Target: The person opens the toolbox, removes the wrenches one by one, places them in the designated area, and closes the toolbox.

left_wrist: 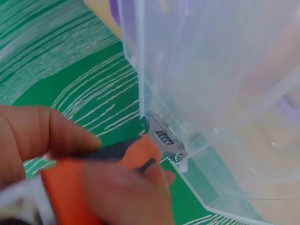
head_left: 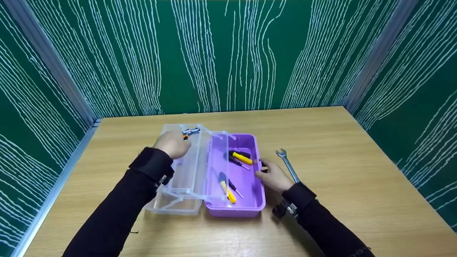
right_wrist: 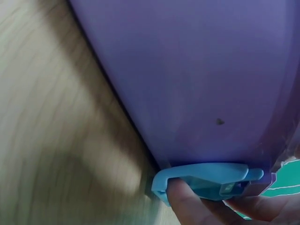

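Note:
My left hand [head_left: 173,144] grips an orange-and-black-handled tool [head_left: 191,131] over the clear plastic lid and tray [head_left: 184,167]. In the left wrist view, fingers [left_wrist: 126,192] wrap its handle, and the tool's metal head [left_wrist: 164,140] lies against the clear plastic [left_wrist: 197,93]. The open purple box [head_left: 246,196] holds yellow-handled and black-handled screwdrivers [head_left: 242,158]. At the box's right wall, my right hand [head_left: 275,176] holds the rim with the thumb. Its fingers [right_wrist: 187,201] touch a blue latch [right_wrist: 206,173] on the purple wall [right_wrist: 187,84].
A metal open-ended wrench [head_left: 288,165] lies on the wooden table [head_left: 342,160] right of the box, partly behind my right wrist. Green panels [head_left: 250,53] with white lines stand behind the table and along both sides.

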A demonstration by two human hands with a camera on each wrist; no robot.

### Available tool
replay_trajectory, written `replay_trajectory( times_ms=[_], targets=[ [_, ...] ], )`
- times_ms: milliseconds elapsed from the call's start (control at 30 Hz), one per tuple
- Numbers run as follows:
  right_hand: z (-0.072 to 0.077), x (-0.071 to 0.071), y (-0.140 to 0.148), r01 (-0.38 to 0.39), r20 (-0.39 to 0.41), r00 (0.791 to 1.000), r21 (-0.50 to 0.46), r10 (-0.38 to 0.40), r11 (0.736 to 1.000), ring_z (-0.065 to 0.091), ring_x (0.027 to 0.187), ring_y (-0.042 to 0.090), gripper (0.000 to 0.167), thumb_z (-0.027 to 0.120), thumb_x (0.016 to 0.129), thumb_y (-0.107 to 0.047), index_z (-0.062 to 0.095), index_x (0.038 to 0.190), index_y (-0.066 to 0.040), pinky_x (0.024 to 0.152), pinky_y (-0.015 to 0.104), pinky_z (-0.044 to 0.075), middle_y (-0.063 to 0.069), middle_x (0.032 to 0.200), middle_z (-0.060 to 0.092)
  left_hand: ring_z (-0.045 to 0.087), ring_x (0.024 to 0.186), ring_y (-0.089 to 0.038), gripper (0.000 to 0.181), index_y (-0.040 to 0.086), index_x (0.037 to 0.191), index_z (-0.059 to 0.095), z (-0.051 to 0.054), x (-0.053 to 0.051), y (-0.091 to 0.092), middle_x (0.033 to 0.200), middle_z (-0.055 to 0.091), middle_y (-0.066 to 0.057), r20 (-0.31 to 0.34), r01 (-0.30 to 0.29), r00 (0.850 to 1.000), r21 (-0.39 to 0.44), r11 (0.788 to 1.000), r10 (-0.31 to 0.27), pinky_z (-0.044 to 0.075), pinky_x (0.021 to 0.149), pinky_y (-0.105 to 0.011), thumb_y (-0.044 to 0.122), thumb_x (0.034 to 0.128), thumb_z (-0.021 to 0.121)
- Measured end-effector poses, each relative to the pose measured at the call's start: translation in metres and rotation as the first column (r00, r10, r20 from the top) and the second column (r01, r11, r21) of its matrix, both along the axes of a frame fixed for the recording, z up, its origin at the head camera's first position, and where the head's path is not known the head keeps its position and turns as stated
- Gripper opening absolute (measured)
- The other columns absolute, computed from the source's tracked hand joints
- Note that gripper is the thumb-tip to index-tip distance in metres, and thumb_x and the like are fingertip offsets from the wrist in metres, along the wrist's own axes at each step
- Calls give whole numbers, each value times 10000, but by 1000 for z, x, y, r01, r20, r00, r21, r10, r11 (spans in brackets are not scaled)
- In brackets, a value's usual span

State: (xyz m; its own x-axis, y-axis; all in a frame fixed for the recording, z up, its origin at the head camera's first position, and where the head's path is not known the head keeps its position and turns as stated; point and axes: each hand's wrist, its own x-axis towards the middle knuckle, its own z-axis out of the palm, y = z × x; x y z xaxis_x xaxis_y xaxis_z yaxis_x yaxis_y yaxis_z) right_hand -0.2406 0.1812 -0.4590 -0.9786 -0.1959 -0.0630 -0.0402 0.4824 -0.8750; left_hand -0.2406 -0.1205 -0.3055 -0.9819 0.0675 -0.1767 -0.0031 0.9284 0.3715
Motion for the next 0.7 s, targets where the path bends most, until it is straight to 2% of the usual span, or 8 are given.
replay_trajectory(
  times_ms=[100,267,400,500,567,633,700],
  targets=[
    [0,0,0,-5,-6,1000,-4,5,1000,657,1080,347,557,549,889,-56,417,1404,108,839,360,589,310,1329,535,498,701,-202,310,-38,1087,616,-1,-1,0,797,477,-53,-15,-5,1000,18,1000,5,371,583,-259,203,976,455],
    [0,0,0,5,9,1000,-17,-5,1000,657,1069,339,551,555,893,-59,424,1404,100,839,366,589,305,1323,539,507,709,-199,323,-48,1090,624,-5,2,-1,832,507,-68,-10,-3,1000,44,999,4,380,581,-250,197,985,442],
    [2,2,1,4,-10,1000,-11,-4,1000,648,1098,358,538,570,899,-71,443,1392,100,890,388,573,309,1316,551,518,765,-218,352,-65,1157,588,-6,7,-3,956,507,-119,14,-31,999,95,995,30,408,608,-256,207,999,430],
    [4,3,2,-9,-22,1000,-16,9,1000,655,1065,346,533,583,914,-92,445,1388,110,868,374,576,320,1298,561,512,799,-242,349,-86,1151,572,-6,11,-4,1041,494,-165,-26,-32,999,119,992,35,430,651,-286,191,986,439],
    [5,3,4,-7,-17,1000,-46,6,999,671,969,272,528,584,928,-111,445,1388,109,815,340,579,315,1293,562,518,800,-252,346,-98,1159,560,-7,15,-4,1070,490,-188,-68,-24,997,134,991,33,450,665,-299,172,975,445],
    [6,3,5,8,-2,1000,-89,-8,996,658,909,209,528,582,938,-129,444,1391,106,763,303,569,306,1307,552,529,792,-261,355,-109,1180,545,-8,19,-4,1085,482,-199,-113,-23,993,153,988,41,469,675,-311,157,967,444],
    [9,3,5,45,22,999,-147,-42,988,653,939,204,534,584,950,-158,441,1399,94,785,294,563,290,1348,528,538,806,-274,389,-115,1242,517,-11,23,-2,1101,474,-204,-159,-27,986,179,983,56,484,693,-328,147,964,442]
  ],
)
